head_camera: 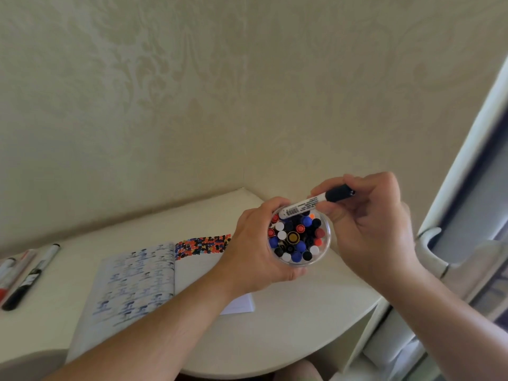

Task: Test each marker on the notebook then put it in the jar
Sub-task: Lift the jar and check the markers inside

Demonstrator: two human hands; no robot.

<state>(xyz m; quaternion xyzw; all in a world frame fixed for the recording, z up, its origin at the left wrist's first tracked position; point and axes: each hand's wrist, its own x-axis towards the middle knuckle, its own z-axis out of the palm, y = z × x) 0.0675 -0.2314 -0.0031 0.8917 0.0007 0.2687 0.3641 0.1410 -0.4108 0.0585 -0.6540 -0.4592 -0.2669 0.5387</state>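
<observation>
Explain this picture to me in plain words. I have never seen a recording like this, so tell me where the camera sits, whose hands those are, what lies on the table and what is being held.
There is no machine here. One wide-angle camera sits on a person's head and looks forward and down, so both bare arms reach in from the bottom edge.

The left hand grips a clear round jar packed with markers, their coloured caps pointing up. The right hand pinches a white marker with a dark cap, held at a slant with its lower end at the jar's rim.

On the pale rounded table lies an open notebook. Its left page carries rows of bluish marks, and the top of its right page is covered with coloured test dots. A few more markers lie at the table's far left. A patterned wall stands behind.
</observation>
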